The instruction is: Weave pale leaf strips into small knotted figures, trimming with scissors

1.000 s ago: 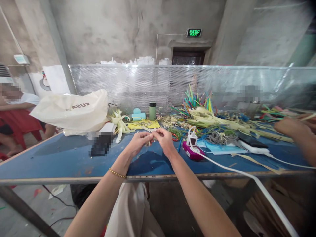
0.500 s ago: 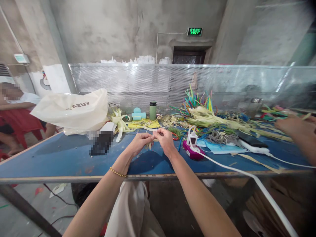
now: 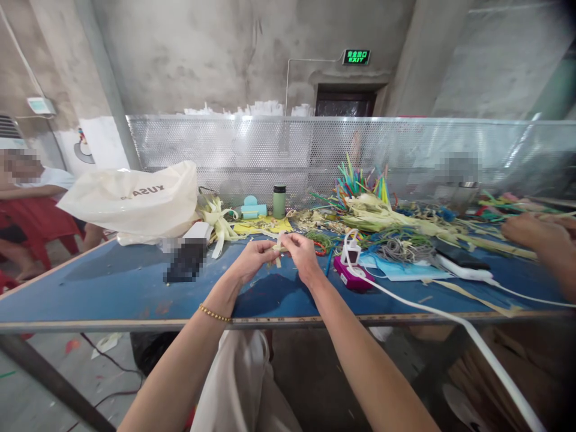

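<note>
Between my two hands, just above the blue table, is a small piece of pale, straw-coloured husk strips. My left hand pinches it from the left, thumb and fingers closed. On the other side my right hand grips it with thumb and forefinger. One strip end points up between the fingertips and another hangs below them. The fingers cover much of the piece, so how the strips are joined is hidden. Beyond my hands lies a yellow sheet with scraps on it.
Left are a white bag, a blurred-out dark object and a pale husk bunch. A green bottle stands behind. To the right are a purple power socket with white cable, piled husks and a co-worker's hands.
A pale strip end now stands upright between my fingertips, where it lay slanting to the left before. Both hands stay in nearly the same place, still closed on the piece.
</note>
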A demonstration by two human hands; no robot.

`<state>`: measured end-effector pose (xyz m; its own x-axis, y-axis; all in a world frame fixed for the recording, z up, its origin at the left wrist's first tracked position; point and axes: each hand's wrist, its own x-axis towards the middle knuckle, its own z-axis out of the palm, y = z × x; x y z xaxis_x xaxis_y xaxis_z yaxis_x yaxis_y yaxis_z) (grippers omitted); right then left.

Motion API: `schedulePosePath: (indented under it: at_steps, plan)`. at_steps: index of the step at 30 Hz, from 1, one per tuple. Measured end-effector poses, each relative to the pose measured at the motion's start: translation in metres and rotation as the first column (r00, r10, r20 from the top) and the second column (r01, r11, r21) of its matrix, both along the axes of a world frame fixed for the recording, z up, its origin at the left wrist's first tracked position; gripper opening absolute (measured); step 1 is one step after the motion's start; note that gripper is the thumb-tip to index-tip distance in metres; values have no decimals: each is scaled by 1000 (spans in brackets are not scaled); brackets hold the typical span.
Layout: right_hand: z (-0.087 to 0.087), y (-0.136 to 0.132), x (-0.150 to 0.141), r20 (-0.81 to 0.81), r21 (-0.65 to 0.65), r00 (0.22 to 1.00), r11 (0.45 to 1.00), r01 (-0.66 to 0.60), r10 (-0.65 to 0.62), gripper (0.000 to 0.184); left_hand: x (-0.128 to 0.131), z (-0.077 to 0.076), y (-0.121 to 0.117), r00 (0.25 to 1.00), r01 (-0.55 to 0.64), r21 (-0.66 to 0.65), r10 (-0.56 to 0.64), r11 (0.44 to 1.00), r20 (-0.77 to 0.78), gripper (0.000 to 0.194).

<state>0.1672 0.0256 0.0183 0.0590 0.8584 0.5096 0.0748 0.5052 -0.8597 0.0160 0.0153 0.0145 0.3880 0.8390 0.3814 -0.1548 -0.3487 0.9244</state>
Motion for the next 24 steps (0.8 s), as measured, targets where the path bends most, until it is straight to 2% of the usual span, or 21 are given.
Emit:
schedulePosePath:
  at_steps: [4, 11, 19, 24]
  plan:
    - [0, -1, 0, 13, 9, 1000, 1000, -1, 1, 27, 1, 0, 0, 999, -1, -42, 3, 999, 39, 33]
    - [-2, 0, 0, 80, 62, 997, 998, -21, 16, 22, 2, -2, 3, 990, -113, -68, 118, 991, 83, 35]
    - [1, -6, 1, 122, 58, 992, 998, 3, -10, 18, 3, -4, 4, 996, -87, -32, 88, 996, 33, 34]
    - [-1, -3, 2, 125, 67, 992, 998, 22, -31, 17, 5, -2, 0, 996, -55, -81, 60, 995, 58, 31]
